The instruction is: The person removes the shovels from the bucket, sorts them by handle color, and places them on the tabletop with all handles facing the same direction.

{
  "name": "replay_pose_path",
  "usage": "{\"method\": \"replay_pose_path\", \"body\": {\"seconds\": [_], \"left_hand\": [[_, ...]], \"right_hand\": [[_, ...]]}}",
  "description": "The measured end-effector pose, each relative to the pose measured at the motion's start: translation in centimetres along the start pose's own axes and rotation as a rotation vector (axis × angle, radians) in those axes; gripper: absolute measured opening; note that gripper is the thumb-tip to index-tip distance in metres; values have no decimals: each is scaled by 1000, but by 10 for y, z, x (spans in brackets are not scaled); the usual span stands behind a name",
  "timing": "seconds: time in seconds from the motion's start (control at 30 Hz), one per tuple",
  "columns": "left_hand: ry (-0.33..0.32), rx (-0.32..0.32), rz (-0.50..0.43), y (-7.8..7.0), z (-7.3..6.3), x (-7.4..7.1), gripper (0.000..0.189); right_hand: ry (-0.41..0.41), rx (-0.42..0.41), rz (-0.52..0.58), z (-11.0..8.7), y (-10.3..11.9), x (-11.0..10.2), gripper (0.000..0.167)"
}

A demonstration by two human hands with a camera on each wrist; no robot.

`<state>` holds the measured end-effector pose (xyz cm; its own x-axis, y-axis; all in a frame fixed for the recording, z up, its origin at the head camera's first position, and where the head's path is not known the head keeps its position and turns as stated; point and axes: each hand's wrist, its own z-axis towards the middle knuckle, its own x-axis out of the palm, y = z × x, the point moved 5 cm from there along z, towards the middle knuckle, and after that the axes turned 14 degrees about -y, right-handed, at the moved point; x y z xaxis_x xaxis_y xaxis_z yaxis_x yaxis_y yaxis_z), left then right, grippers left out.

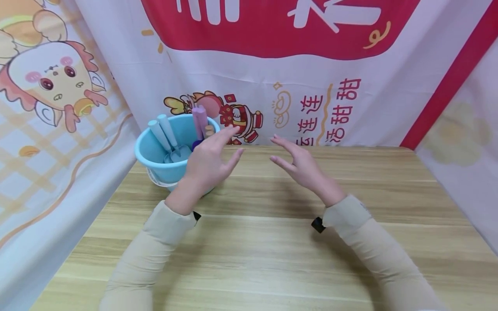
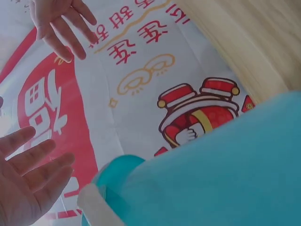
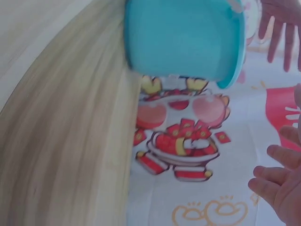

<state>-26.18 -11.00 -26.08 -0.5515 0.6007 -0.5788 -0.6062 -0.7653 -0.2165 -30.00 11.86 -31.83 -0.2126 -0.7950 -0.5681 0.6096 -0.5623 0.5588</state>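
Observation:
A light blue bucket [image 1: 159, 169] stands at the back left of the wooden table [image 1: 256, 259]. Out of it rise two pale blue handles [image 1: 168, 129], at least one joined to a shovel-like blade [image 1: 180, 153], and a purple handle [image 1: 200, 119]. My left hand [image 1: 207, 159] is raised beside the bucket, overlapping its right side in the head view, fingers extended and holding nothing. To its right, my right hand [image 1: 302, 167] hovers over the table with straight fingers and nothing in its grasp. Both palms face each other across a gap. The bucket wall [image 3: 183, 37] also shows in the right wrist view.
Behind the table hangs a white cloth [image 1: 253, 69] with red and cartoon prints. Another printed cloth [image 1: 50, 142] borders the left side, and a pale one [image 1: 459, 129] the right. Dark wrist devices [image 1: 318, 224] sit under both cuffs.

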Motion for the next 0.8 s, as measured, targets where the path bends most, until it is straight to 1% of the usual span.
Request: {"method": "replay_pose_path", "body": {"seconds": [0.13, 0.23, 0.33, 0.4, 0.57, 0.73, 0.8], "left_hand": [[-73, 7, -31, 7, 1, -12, 53], [-127, -3, -40, 14, 1, -22, 51], [-151, -49, -30, 24, 0, -32, 48], [-155, -88, -8, 33, -1, -38, 47], [-169, -161, 22, 52, -6, -51, 45], [-223, -209, 36, 67, -10, -67, 44], [-244, -238, 47, 72, -11, -73, 44]], "right_hand": [[-31, 17, 32, 3, 8, 1, 55], [-58, 17, 62, 5, 13, 3, 52], [-95, 7, 111, 7, 18, 6, 49], [-118, 1, 141, 9, 21, 9, 47], [-162, 18, 228, 13, 29, 17, 42], [-208, 32, 323, 19, 34, 22, 38], [-218, 45, 351, 21, 36, 25, 37]]}}
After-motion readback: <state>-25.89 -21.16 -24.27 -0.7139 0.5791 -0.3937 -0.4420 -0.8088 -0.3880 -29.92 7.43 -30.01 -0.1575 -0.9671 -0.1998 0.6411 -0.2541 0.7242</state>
